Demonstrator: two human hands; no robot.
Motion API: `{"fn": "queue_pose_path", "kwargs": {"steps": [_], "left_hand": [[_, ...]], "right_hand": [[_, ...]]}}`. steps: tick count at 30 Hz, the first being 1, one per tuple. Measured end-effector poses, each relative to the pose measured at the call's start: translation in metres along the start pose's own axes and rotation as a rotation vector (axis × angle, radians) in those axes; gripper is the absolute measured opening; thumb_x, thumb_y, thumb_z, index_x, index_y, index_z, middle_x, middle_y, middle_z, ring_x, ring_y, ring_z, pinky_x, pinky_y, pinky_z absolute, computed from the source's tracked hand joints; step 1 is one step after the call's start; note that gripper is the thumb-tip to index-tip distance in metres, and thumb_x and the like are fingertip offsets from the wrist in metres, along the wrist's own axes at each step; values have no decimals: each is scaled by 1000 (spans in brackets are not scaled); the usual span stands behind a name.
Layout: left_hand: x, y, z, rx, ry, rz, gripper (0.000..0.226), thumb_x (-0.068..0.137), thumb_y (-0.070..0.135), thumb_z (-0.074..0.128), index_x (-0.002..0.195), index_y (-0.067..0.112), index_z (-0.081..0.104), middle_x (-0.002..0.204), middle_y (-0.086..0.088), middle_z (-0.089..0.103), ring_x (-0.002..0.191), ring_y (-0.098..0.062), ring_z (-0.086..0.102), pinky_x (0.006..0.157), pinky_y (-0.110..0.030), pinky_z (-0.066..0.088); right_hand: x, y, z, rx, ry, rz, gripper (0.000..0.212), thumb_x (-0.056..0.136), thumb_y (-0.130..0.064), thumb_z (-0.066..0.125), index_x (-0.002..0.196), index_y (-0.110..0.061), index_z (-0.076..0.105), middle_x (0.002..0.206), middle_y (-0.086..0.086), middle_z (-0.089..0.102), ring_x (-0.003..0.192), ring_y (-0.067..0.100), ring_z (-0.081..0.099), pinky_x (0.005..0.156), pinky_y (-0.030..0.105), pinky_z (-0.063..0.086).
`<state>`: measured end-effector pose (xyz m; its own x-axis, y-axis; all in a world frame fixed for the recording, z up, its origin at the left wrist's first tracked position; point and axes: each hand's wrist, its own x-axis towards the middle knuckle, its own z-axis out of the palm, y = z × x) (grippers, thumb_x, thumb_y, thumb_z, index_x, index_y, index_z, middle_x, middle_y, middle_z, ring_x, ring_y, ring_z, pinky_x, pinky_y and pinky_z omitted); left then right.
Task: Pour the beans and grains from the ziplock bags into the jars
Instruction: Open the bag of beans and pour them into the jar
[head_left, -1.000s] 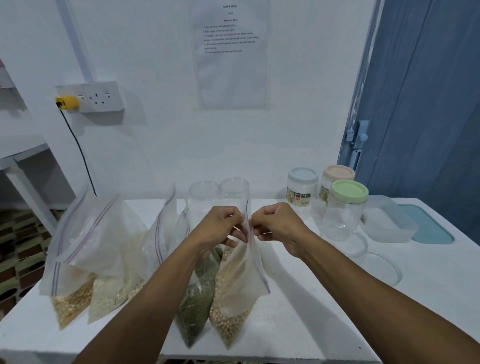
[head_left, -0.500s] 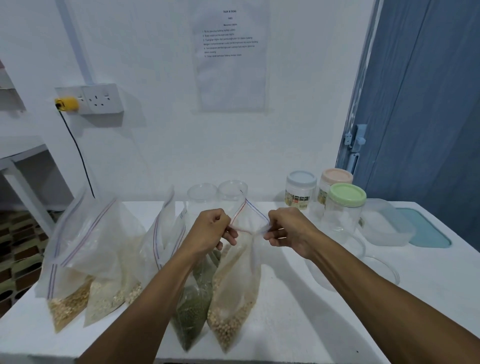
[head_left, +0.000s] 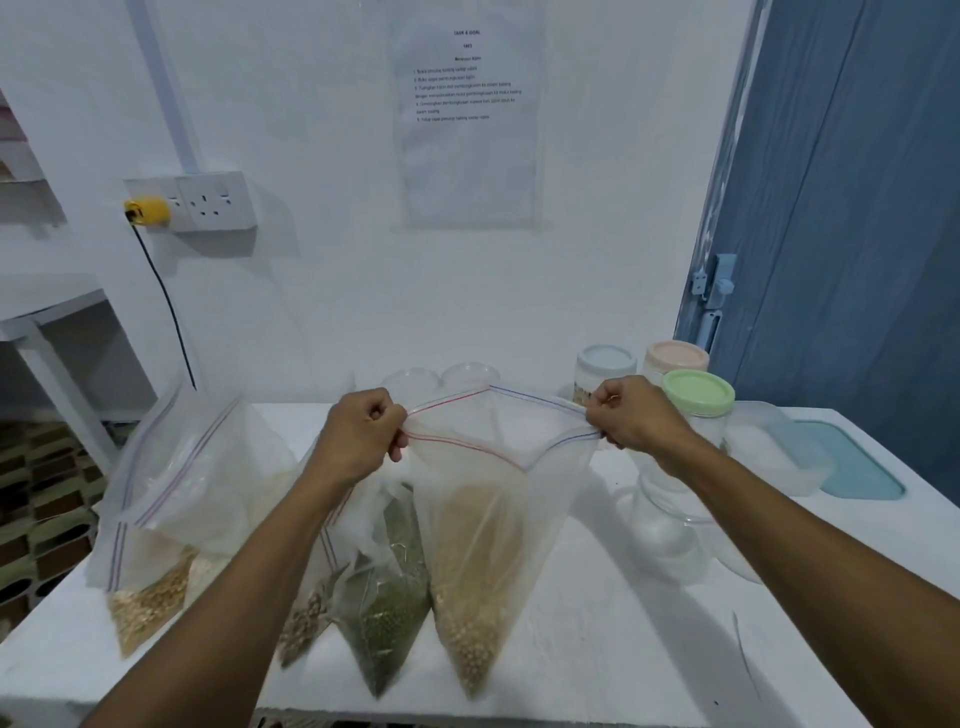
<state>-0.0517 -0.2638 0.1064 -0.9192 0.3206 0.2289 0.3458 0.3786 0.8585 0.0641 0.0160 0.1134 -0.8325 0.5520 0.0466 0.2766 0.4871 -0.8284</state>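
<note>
At centre frame, your left hand (head_left: 358, 441) and right hand (head_left: 631, 418) each pinch one end of the zip mouth of the bag of pale beans (head_left: 483, 571), holding it open over the table (head_left: 597, 649). The bag hides most of two open jars (head_left: 467, 375) behind it. Your right hand covers part of the green-lidded jar (head_left: 698, 395).

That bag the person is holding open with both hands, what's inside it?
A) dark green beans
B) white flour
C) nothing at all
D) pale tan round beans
D: the open bag, pinched at its rim by the left hand and the right hand, has pale tan round beans heaped at its bottom. The green ones are in the neighbouring bag.
</note>
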Motion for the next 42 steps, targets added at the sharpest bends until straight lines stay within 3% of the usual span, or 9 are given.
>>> {"fn": "queue_pose_path", "kwargs": {"steps": [7, 11, 15, 18, 23, 26, 31, 38, 42], "left_hand": [[-8, 4, 1, -82, -62, -18, 30, 93, 5, 43, 64, 6, 48, 59, -10, 63, 50, -18, 53, 47, -25, 33], [-8, 10, 6, -8, -132, 19, 39, 101, 22, 48, 68, 2, 46, 58, -8, 59, 47, -16, 48, 48, -24, 36], [17, 10, 7, -36, -23, 65, 27, 101, 18, 45, 79, 5, 53, 75, -7, 65, 52, -14, 50, 52, -27, 39], [43, 11, 13, 6, -166, 76, 29, 98, -1, 41, 111, 14, 62, 109, -1, 65, 65, -18, 60, 52, -28, 49], [66, 15, 40, 128, -447, 29, 58, 93, -3, 55, 145, 19, 44, 136, 9, 46, 103, -29, 62, 68, -27, 55], [70, 17, 53, 71, -542, 43, 41, 93, 9, 65, 133, 16, 59, 131, 6, 58, 107, -18, 62, 70, -18, 53], [64, 12, 64, -61, -379, 60, 9, 93, 2, 62, 96, 7, 69, 91, -13, 67, 78, -16, 57, 59, -20, 47], [52, 38, 73, -231, -254, 161, 15, 90, 3, 67, 83, 16, 69, 87, -4, 67, 77, -13, 58, 76, -32, 53], [50, 54, 83, -242, -160, 212, 12, 87, 3, 69, 82, 14, 71, 89, -11, 71, 70, -17, 62, 77, -44, 58]], "right_hand": [[2, 4, 7, -23, 111, -84, 6, 84, -13, 62, 80, -17, 64, 72, 6, 68, 65, 20, 59, 64, 28, 47], [-11, 1, 20, -283, 123, -249, 13, 91, -30, 61, 103, -28, 64, 99, -2, 55, 82, 13, 53, 76, 29, 37], [-33, -13, 25, -148, 176, -418, 9, 93, -30, 60, 92, -30, 69, 77, -9, 50, 66, 3, 48, 66, 24, 35], [-50, -27, 20, -63, -20, -460, 20, 92, -37, 65, 77, -25, 71, 49, -9, 40, 49, 7, 39, 53, 20, 30], [-67, -40, 2, -268, -481, -500, 39, 72, -69, 69, 77, -30, 74, 64, -1, 42, 58, 6, 39, 57, 25, 30], [-62, -34, -7, -405, -494, -566, 10, 78, -38, 79, 73, -35, 72, 76, -7, 50, 69, 5, 46, 62, 18, 36], [-41, -18, -35, -477, -384, -452, 15, 82, -22, 77, 70, -27, 70, 78, -11, 61, 69, -3, 53, 63, 17, 38], [-23, -17, -54, -448, -262, -254, 9, 85, -31, 75, 82, -25, 69, 82, -14, 67, 77, 7, 60, 66, 19, 45], [-16, -45, -31, -232, -152, -259, 53, 78, -62, 71, 115, -24, 65, 108, -9, 67, 97, 10, 63, 86, 31, 52]]}}
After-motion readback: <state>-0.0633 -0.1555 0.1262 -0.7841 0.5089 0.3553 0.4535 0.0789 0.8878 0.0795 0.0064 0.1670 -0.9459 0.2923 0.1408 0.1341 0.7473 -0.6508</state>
